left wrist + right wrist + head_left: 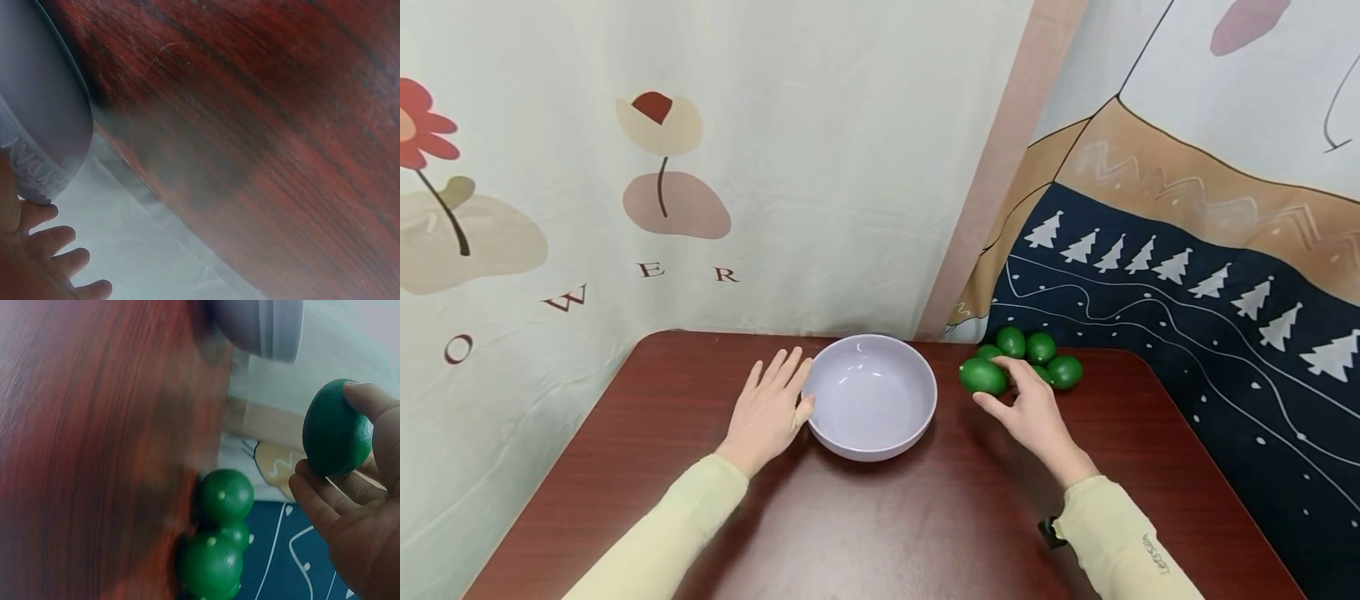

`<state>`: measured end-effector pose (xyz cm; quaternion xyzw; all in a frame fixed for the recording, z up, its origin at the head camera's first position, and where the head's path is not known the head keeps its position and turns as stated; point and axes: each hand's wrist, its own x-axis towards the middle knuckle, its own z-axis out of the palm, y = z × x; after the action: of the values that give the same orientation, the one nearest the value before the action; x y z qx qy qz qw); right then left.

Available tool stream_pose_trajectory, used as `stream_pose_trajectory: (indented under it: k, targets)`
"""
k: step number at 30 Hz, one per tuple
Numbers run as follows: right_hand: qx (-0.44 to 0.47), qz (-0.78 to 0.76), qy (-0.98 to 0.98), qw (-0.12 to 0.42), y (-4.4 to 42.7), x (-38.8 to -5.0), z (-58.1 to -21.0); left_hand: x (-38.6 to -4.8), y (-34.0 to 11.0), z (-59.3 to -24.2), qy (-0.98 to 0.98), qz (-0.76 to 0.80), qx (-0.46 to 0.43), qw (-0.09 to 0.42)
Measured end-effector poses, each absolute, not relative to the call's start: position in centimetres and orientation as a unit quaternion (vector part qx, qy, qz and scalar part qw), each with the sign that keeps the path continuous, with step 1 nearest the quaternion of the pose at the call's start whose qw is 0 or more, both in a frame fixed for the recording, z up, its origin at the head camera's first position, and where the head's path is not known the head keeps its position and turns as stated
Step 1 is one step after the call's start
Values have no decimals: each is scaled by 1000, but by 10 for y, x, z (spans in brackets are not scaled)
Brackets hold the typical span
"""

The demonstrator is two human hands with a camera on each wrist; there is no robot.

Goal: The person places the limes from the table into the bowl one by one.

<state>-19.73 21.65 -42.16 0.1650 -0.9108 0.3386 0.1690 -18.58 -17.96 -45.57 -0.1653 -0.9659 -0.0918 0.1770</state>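
A lavender bowl (868, 400) stands near the back edge of the table, with nothing in it. My left hand (769, 408), fingers straight and spread, rests against the bowl's left rim; in the left wrist view the bowl's outer wall (50, 106) bears raised letters. To the right, my right hand (1028, 410) pinches a green lime (334, 428) between thumb and fingers, lifted off the table in the right wrist view. Several other limes (1064, 372) lie grouped just behind and beside that hand.
The dark red wooden table (880, 525) ends at the back against a pale printed curtain (820, 167). A navy cloth with white trees (1150, 300) hangs along the right side. A dark wrist camera (1051, 533) sits by the right sleeve.
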Motion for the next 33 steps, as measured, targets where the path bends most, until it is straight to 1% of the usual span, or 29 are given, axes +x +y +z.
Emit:
stream_pose_trajectory:
  k: [5,13,25,33]
  targets:
    - [174,340,-910,161,202,-198,-418,-186,-180,-456,-966,-91,-164,176]
    - [196,349,-904,148,180,-200,-419,-187,-180,-455,-970,-99,-158,158]
    - [208,362,-901,117,151,-204,-420,-186,-180,-452,-969,-95,-159,161]
    - [217,363,-898,119,140,-209,-420,-186,-180,-454,-969,-96,-160,162]
